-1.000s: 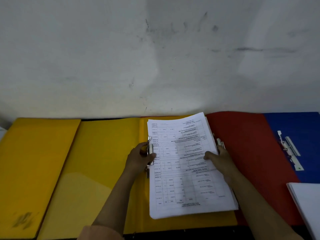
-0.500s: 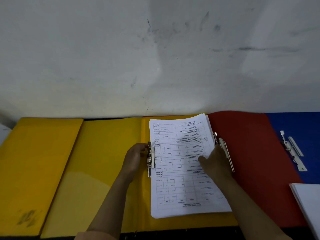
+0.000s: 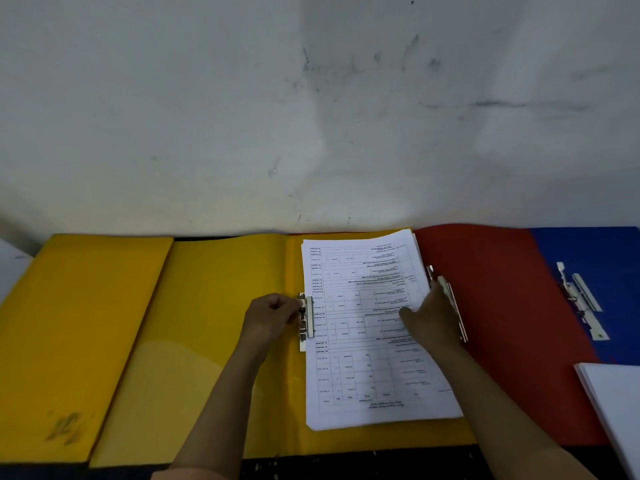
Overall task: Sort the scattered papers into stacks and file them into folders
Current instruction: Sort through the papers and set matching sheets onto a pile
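Observation:
A stack of printed forms (image 3: 367, 341) lies in an open yellow folder (image 3: 214, 341), its left edge at the folder's metal fastener clip (image 3: 306, 320). My left hand (image 3: 270, 317) has its fingers curled at that clip, pinching it. My right hand (image 3: 429, 320) rests flat on the right part of the stack, fingers pointing left. Beside it lies the metal fastener (image 3: 450, 303) of an open red folder (image 3: 512, 323).
A second yellow folder (image 3: 69, 341) lies at the far left. An open blue folder (image 3: 595, 258) with its own fastener (image 3: 581, 299) is at the far right. A white paper stack (image 3: 613, 400) sits at the lower right. A grey wall (image 3: 311, 116) stands behind.
The stack has been squared toward the clip and sits straighter. My right hand slid a little left and up on the paper. My left hand's fingers closed onto the clip.

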